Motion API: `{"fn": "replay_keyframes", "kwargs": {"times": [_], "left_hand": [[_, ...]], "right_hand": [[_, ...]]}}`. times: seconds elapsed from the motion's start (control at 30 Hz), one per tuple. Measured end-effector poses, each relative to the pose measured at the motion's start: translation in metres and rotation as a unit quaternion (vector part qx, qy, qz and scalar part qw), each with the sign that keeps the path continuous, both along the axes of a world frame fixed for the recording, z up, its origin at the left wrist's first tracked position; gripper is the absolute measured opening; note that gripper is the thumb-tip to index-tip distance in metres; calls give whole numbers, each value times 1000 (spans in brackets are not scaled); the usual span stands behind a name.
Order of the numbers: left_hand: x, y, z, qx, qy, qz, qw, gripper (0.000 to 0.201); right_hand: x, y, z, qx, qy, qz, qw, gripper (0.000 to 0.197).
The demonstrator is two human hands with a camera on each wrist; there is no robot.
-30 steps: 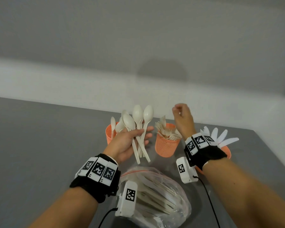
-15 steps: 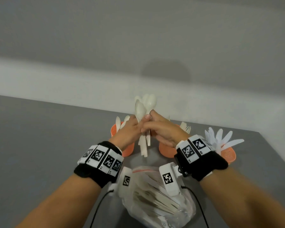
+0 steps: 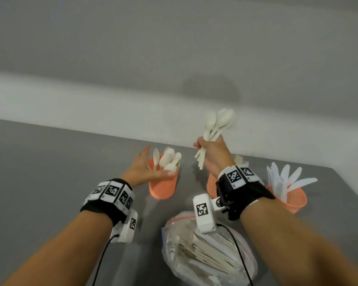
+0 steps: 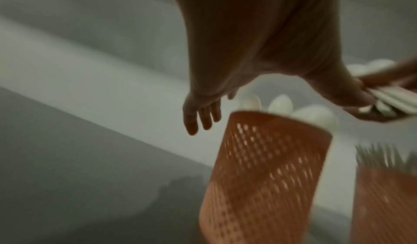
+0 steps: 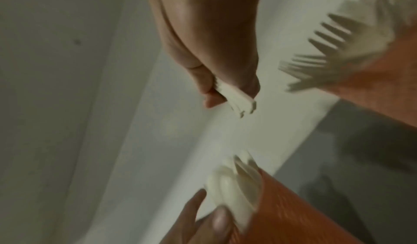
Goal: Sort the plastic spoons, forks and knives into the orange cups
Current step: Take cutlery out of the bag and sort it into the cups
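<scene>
light: soft, even | wrist views: dim, motion-blurred | edges: distorted

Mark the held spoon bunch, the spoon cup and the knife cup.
held spoon bunch (image 3: 219, 122), head view, on the bowls above the right hand.
spoon cup (image 3: 162, 185), head view, on its mesh wall.
knife cup (image 3: 296, 198), head view, on its mesh wall.

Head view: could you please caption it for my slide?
Right hand holds a spoon bundle above orange cups; left hand open.
</scene>
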State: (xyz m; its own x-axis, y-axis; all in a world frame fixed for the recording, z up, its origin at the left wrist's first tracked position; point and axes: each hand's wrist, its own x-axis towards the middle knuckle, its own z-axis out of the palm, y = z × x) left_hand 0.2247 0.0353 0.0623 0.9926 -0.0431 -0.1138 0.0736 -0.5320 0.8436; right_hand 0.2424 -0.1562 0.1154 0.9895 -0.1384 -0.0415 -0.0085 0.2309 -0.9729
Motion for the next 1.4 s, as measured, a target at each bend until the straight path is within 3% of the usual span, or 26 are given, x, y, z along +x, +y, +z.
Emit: {"fn": "replay_keyframes", "kwargs": {"times": [0.07, 0.17, 0.33, 0.43, 0.5, 0.63, 0.73, 0.77, 0.9, 0.97, 1.03, 1.07, 1.13, 1.2, 1.27, 1.33, 1.4], "left_hand": [[4, -7, -16, 27, -27, 2, 999, 152], [10, -20, -27, -1, -88, 25, 996, 139], [16, -25, -21, -87, -102, 108, 985, 73], [17, -24, -30, -143, -92, 92, 981, 47], [16, -23, -37, -181, -93, 86, 975, 42], [9, -20, -37, -237, -99, 39, 966, 47], [7, -15, -40, -254, -97, -37, 961, 78], [7, -14, -43, -253, -95, -54, 961, 84], [7, -16, -45, -246, -92, -71, 962, 89], [6, -15, -43, -231, -80, -52, 968, 111], [1, -15, -38, -207, -71, -6, 976, 131], [-3, -16, -33, -197, -91, 25, 976, 131], [-16, -19, -18, -176, -177, 88, 964, 112], [-36, -24, -4, -152, -286, 110, 940, 69], [-58, -31, 6, -149, -327, 59, 931, 30], [-76, -40, 10, -135, -259, -46, 955, 26], [-91, -47, 6, -64, -133, -162, 976, 29]], "right_hand": [[3, 12, -17, -11, 12, -9, 1000, 30], [5, 31, -26, 10, 16, 6, 1000, 26], [8, 50, -31, 88, 16, -23, 996, 6], [6, 59, -41, 102, -37, -59, 992, 13], [5, 64, -43, 113, -63, -58, 990, 22], [3, 62, -42, 131, -60, -40, 989, 39], [4, 56, -41, 98, -51, -49, 993, 20], [4, 55, -40, 71, -56, -51, 995, 10], [3, 52, -36, -93, -76, -14, 993, 21], [1, 50, -30, -154, -78, -2, 985, 14], [-2, 44, -16, -231, -94, 5, 968, 13], [-4, 40, -7, -276, -97, 17, 956, 15], [-15, 29, 15, -374, -86, 84, 920, 12], [-34, 16, 32, -452, -67, 182, 871, 4], [-56, 2, 40, -489, -36, 262, 831, 6], [-78, -10, 35, -508, 18, 338, 792, 12], [-96, -20, 20, -526, 85, 414, 738, 16]]}}
